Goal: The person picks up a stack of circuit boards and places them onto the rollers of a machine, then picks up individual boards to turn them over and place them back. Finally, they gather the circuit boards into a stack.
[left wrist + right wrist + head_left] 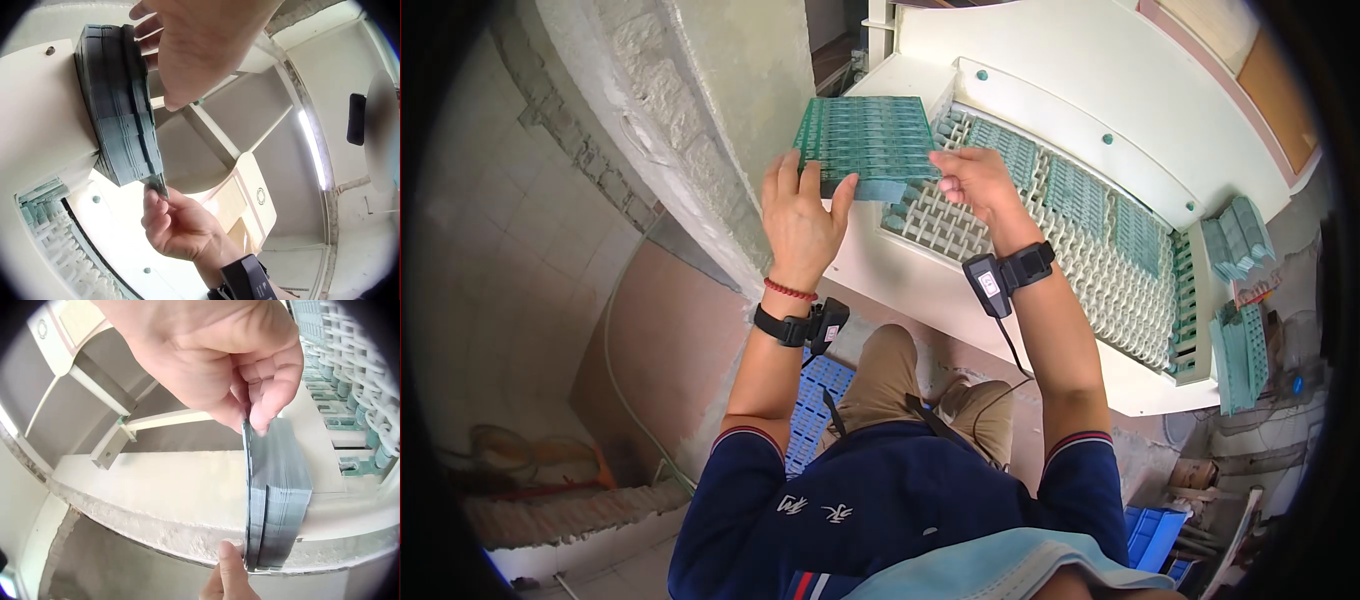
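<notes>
A thick stack of green circuit boards stands at the left end of the white machine. The right hand pinches the right edge of the board or boards on top, thumb against curled fingers; how many it pinches I cannot tell. The left hand has its fingers spread and extended against the left and near side of the stack, with its thumb at the near edge in the head view.
Right of the stack, the machine's bed of white links carries more green boards. Other board stacks lie beyond its right end. A rough wall edge rises at the left, and a blue plastic grate lies below.
</notes>
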`<state>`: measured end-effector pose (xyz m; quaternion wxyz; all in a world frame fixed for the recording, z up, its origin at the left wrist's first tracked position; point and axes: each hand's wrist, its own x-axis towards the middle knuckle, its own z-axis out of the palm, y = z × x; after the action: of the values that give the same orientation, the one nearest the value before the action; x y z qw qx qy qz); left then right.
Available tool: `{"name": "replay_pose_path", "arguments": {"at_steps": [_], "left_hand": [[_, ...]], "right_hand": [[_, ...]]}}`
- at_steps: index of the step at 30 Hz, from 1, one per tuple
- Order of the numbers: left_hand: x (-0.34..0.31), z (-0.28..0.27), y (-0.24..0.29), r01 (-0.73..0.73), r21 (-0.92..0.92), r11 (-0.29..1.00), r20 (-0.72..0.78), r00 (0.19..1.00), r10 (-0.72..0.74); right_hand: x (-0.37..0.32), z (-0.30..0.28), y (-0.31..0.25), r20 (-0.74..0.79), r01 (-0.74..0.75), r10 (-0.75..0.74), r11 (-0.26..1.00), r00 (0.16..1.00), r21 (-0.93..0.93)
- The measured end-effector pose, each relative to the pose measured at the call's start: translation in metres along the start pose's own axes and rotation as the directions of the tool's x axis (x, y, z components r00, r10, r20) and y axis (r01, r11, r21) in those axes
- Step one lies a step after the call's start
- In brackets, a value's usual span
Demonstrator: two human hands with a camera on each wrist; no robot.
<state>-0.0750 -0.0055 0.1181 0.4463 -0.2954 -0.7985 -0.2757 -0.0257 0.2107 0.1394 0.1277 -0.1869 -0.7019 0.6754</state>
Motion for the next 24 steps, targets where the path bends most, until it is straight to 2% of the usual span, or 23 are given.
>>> {"name": "replay_pose_path", "arguments": {"at_steps": [2, 6, 9, 11, 12, 13, 14, 15, 16, 17, 18, 19, 20, 22, 24], "left_hand": [[-0.001, 0.002, 0.003, -0.018, -0.016, 1.000, 0.007, 1.000, 0.018], [-0.004, -0.008, 0.015, -0.052, -0.074, 0.996, 0.037, 0.998, 0.055], [-0.016, -0.019, 0.028, -0.091, -0.200, 0.976, -0.026, 0.996, 0.087], [-0.031, -0.025, 0.036, -0.105, -0.324, 0.940, 0.043, 0.991, 0.126], [-0.041, -0.023, 0.040, -0.106, -0.329, 0.938, 0.044, 0.991, 0.127], [-0.054, -0.016, 0.045, 0.070, -0.535, 0.842, 0.190, 0.981, 0.039], [-0.067, -0.007, 0.050, 0.264, -0.680, 0.684, 0.352, 0.936, -0.012], [-0.078, 0.003, 0.054, 0.268, -0.682, 0.681, 0.360, 0.933, -0.006], [-0.090, 0.014, 0.059, 0.591, -0.725, 0.354, 0.616, 0.786, -0.049], [-0.100, 0.023, 0.065, 0.819, -0.573, -0.018, 0.819, 0.573, 0.019], [-0.108, 0.033, 0.069, 0.825, -0.565, -0.015, 0.825, 0.565, 0.025], [-0.111, 0.044, 0.072, 0.911, -0.322, -0.257, 0.928, 0.358, 0.106], [-0.113, 0.052, 0.074, 0.888, -0.032, -0.458, 0.962, 0.152, 0.227], [-0.114, 0.064, 0.082, 0.871, -0.026, -0.490, 0.966, 0.148, 0.211], [-0.117, 0.074, 0.087, 0.849, -0.014, -0.528, 0.977, 0.125, 0.175]], "right_hand": [[-0.002, -0.007, 0.005, 0.050, -0.078, 0.070, 0.980, 0.996, 0.180], [-0.015, -0.028, 0.018, 0.025, -0.052, 0.046, 0.948, 0.999, 0.315], [-0.042, -0.057, 0.034, -0.090, 0.047, -0.010, 0.909, 0.996, 0.415], [-0.067, -0.080, 0.054, -0.174, 0.102, -0.036, 0.915, 0.984, 0.390], [-0.081, -0.089, 0.062, -0.228, 0.132, -0.044, 0.913, 0.973, 0.385], [-0.095, -0.096, 0.071, -0.282, 0.160, -0.050, 0.911, 0.958, 0.381], [-0.107, -0.102, 0.082, -0.290, 0.157, -0.043, 0.911, 0.956, 0.382], [-0.117, -0.107, 0.094, -0.338, 0.160, -0.018, 0.903, 0.941, 0.398], [-0.126, -0.111, 0.106, -0.385, 0.166, 0.007, 0.895, 0.923, 0.414], [-0.132, -0.112, 0.118, -0.394, 0.163, 0.017, 0.894, 0.919, 0.418], [-0.138, -0.112, 0.129, -0.420, 0.127, 0.039, 0.924, 0.907, 0.361], [-0.141, -0.111, 0.136, -0.440, 0.086, 0.060, 0.949, 0.896, 0.304], [-0.142, -0.110, 0.141, -0.434, 0.077, 0.071, 0.946, 0.898, 0.314], [-0.144, -0.106, 0.151, -0.472, 0.032, 0.065, 0.980, 0.879, 0.194], [-0.145, -0.109, 0.152, -0.478, -0.019, -0.009, 0.998, 0.878, -0.054]]}}
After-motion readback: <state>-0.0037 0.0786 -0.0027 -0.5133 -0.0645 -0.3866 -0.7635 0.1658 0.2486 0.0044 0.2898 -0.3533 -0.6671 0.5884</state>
